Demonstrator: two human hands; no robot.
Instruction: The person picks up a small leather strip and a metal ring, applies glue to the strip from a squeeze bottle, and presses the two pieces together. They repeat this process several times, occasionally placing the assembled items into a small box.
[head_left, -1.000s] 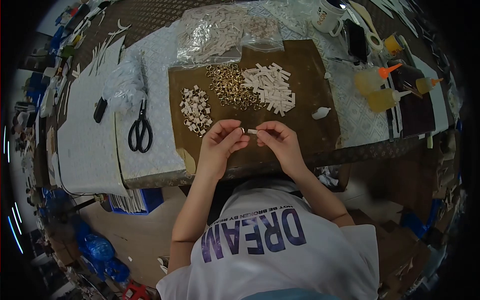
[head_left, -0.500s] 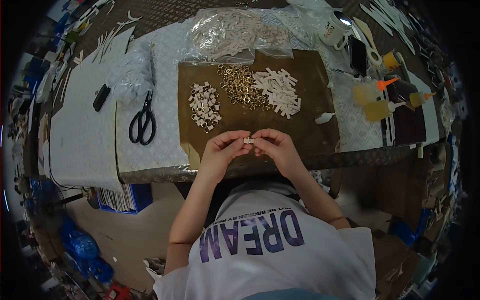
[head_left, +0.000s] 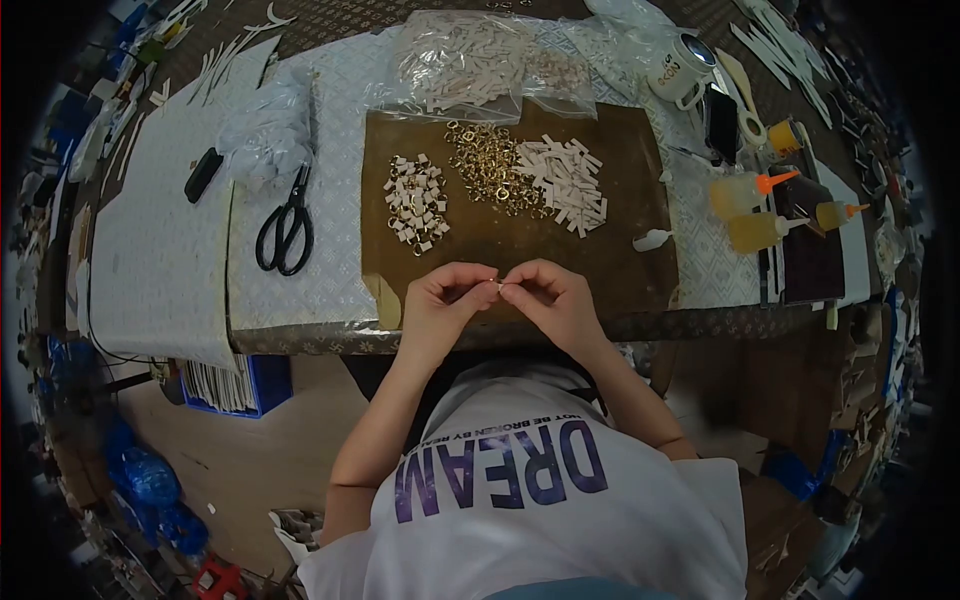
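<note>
My left hand (head_left: 445,300) and my right hand (head_left: 550,298) meet fingertip to fingertip over the near edge of a brown work mat (head_left: 620,190). Between them they pinch a small white strip with a metal ring (head_left: 497,285), mostly hidden by the fingers. On the mat beyond lie a pile of finished white looped pieces (head_left: 416,201), a heap of gold rings (head_left: 483,167) and a pile of white strips (head_left: 566,182).
Black scissors (head_left: 285,228) lie on the patterned cloth to the left. Glue bottles with orange tips (head_left: 740,193) stand at the right, a small white cap (head_left: 651,239) beside the mat. Clear bags of strips (head_left: 470,62) and a mug (head_left: 680,65) sit at the back.
My hands came together: the ring in the left and the strip in the right, apart a second ago, are now joined between my fingertips. The view shifted slightly.
</note>
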